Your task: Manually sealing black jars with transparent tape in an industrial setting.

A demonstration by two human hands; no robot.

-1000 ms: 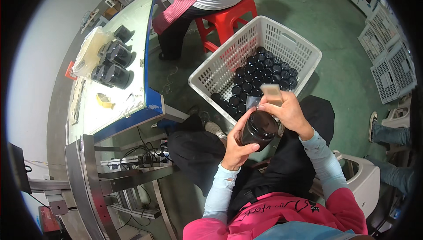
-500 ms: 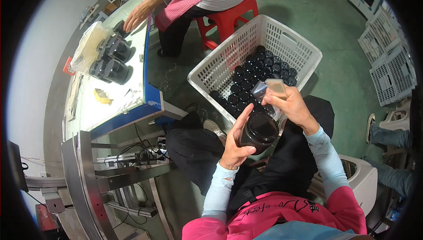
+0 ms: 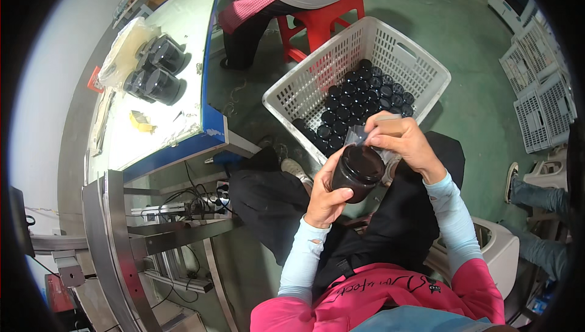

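Observation:
A dark, glossy round jar (image 3: pixel 359 173) with a black lid is tilted in my left hand (image 3: pixel 325 203), which grips its side with the thumb along the near edge. My right hand (image 3: pixel 403 142) is closed in a pinch just over the far right of the lid. Between its fingertips is a thin, clear piece of plastic film (image 3: pixel 354 135), which reaches the lid's far edge; whether it is stuck there I cannot tell. Beyond my hands stands a white slatted crate (image 3: pixel 423 64) holding many black-lidded jars (image 3: pixel 359 95), some hidden behind my right hand.
On the left, a white-topped table (image 3: pixel 183 97) with a blue edge carries several dark jars (image 3: pixel 163 85), a plastic bag (image 3: pixel 125 51) and a yellow piece (image 3: pixel 141 121). A co-worker sits on a red stool (image 3: pixel 320 27). Metal framing (image 3: pixel 116 240) and cables lie lower left.
My right hand has brought the film down to the jar's lid; a beige flat piece seen there before is mostly out of sight. The co-worker's hand has drawn away from the table jars, with one jar gone.

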